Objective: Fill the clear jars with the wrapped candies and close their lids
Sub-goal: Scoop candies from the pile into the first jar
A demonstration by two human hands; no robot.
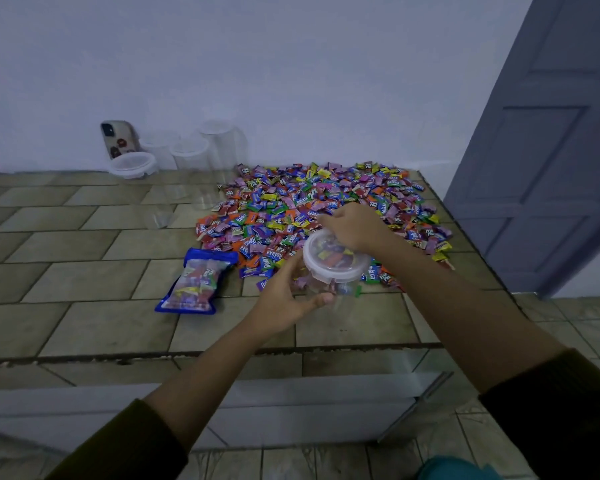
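Gripping the jar from the near left with the left hand, thumb and fingers curled round its clear wall. Clasping the far rim of the round translucent lid with the right hand, fingers bent. At the near edge of one wide heap of glossy candies on the tan tiled tabletop. Nearby, one blue bag; by the wall, four lidded clear tubs, one phone.

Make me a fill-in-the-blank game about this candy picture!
The left hand holds a clear jar filled with ____.
The right hand grips the jar's ____.
The phone leans against the ____.
The candy bag has edges coloured ____.
Missing words: candies, lid, wall, blue.
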